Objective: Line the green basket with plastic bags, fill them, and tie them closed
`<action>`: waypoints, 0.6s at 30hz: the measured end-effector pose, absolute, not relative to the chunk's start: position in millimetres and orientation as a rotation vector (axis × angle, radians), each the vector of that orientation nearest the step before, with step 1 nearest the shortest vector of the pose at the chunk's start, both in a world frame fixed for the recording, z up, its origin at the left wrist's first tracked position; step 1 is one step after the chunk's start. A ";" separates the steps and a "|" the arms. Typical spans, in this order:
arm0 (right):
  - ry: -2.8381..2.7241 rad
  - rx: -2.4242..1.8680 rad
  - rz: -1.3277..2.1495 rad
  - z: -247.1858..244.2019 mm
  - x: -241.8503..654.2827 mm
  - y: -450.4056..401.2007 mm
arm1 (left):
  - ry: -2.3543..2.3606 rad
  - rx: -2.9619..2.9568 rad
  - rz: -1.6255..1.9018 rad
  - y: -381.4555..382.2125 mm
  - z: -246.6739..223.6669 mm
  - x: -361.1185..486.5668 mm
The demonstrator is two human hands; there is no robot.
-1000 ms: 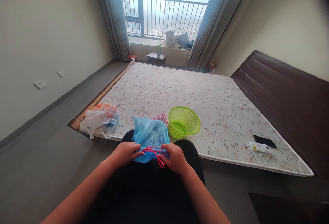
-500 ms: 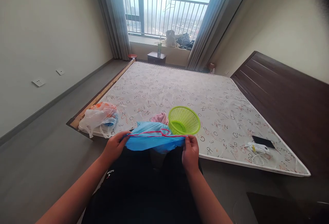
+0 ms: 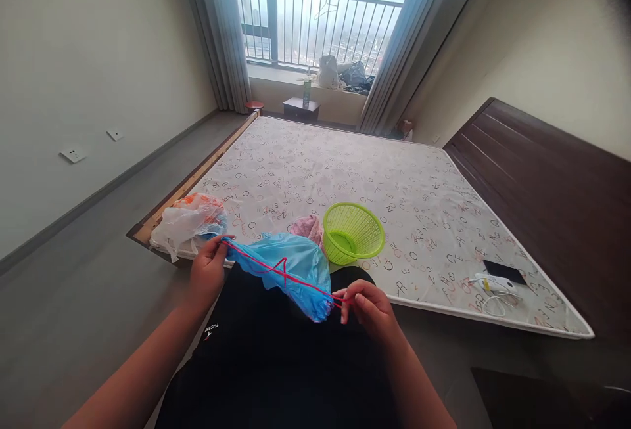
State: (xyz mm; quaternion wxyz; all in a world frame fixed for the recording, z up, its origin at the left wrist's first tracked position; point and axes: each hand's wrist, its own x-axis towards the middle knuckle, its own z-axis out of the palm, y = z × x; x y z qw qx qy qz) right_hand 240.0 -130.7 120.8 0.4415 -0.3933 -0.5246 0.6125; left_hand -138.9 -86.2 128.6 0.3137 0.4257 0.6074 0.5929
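Note:
A blue plastic bag (image 3: 296, 258) with a red drawstring (image 3: 290, 277) stretches between my hands over my lap. Pinched in my left hand (image 3: 210, 271) is the bag's upper left corner with the string. My right hand (image 3: 367, 307) grips the red string just beyond the bag's gathered right end. Behind the bag, a pink cloth (image 3: 306, 226) lies on the mattress beside a green plastic basket (image 3: 353, 232), whose inside shows nothing in it.
White and orange plastic bags (image 3: 190, 219) sit on the mattress (image 3: 315, 166) at its near left corner. A black phone (image 3: 505, 272) and a white power strip with a cable (image 3: 495, 283) lie near the right corner. A dark headboard (image 3: 542, 166) stands at right.
My left hand has moved left and up, my right hand down. The bag now slants down to the right, its right end bunched, and my right hand has passed from its edge to the string.

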 end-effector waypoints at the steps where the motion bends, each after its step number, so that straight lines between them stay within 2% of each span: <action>1: -1.334 -1.020 1.506 124.5 241.9 -132.9 | 1.559 1.065 1.571 -87.0 129.2 -137.2; 5: -1.540 -1.231 1.254 141.5 241.5 -133.1 | 1.448 0.927 1.544 -91.6 132.9 -125.2; 8: -1.456 -1.192 1.155 155.6 236.3 -129.0 | 1.486 1.081 1.460 -92.0 135.5 -119.2; 14: -0.932 -0.853 1.059 190.7 223.8 -127.1 | 1.719 1.897 1.182 -99.8 151.0 -110.1; 16: -0.943 -0.841 1.052 198.5 217.4 -130.0 | 1.586 2.229 1.268 -111.4 159.6 -98.1; 18: -0.990 -0.844 1.040 202.3 209.1 -133.7 | 1.242 2.495 1.227 -122.8 165.1 -80.4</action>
